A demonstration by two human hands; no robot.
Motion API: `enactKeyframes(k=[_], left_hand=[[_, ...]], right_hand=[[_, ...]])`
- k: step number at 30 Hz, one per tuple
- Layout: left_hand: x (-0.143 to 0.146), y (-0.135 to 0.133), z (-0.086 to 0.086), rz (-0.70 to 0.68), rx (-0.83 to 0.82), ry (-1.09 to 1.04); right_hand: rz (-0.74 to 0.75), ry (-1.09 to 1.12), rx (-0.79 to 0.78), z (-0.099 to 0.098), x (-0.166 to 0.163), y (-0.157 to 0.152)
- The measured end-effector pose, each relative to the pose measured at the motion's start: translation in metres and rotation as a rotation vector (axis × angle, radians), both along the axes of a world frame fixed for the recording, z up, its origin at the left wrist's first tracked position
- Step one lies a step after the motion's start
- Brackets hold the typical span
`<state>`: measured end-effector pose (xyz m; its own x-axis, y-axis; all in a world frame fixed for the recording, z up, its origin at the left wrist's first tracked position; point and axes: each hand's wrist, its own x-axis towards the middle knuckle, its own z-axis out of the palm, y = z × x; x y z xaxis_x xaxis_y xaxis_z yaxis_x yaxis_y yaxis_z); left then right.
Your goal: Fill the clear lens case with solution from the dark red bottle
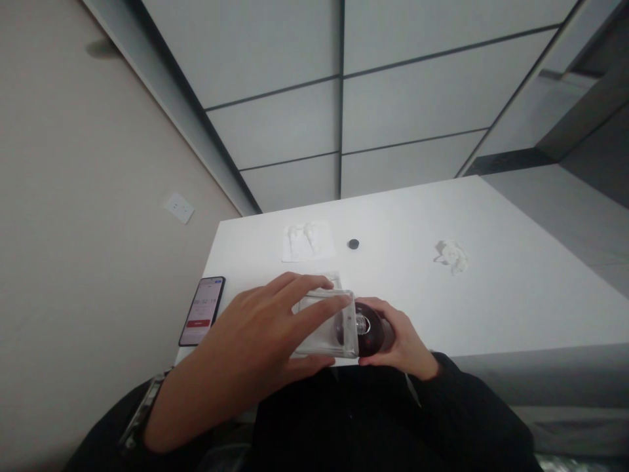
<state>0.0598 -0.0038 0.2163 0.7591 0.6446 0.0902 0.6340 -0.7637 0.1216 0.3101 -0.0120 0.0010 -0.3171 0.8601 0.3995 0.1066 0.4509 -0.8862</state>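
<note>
My left hand [255, 341] grips a clear square glass bottle [327, 324] from above and the side, fingers wrapped round it. My right hand [400, 344] is closed on a dark reddish round cap [371, 331] at the bottle's neck. Both hands hold the bottle just above the near edge of the white table [491, 288], close to my body.
A phone [202, 310] with a lit screen lies at the table's left edge. Farther back sit a white sheet with small white pieces [307, 240], a small black disc [352, 244] and a crumpled white tissue [452, 255]. A beige wall with a socket [179, 208] is on the left.
</note>
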Motion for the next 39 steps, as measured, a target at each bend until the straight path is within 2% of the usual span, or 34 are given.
enactKeyframes(k=[33, 39], left_hand=[[0.0054, 0.0047, 0.0042, -0.031, -0.010, 0.080], [0.0059, 0.0048, 0.0061, -0.049, 0.003, 0.097]], right_hand=[[-0.013, -0.019, -0.046, 0.0009, 0.0008, -0.0006], [-0.019, -0.020, -0.017, 0.0001, 0.0004, -0.0007]])
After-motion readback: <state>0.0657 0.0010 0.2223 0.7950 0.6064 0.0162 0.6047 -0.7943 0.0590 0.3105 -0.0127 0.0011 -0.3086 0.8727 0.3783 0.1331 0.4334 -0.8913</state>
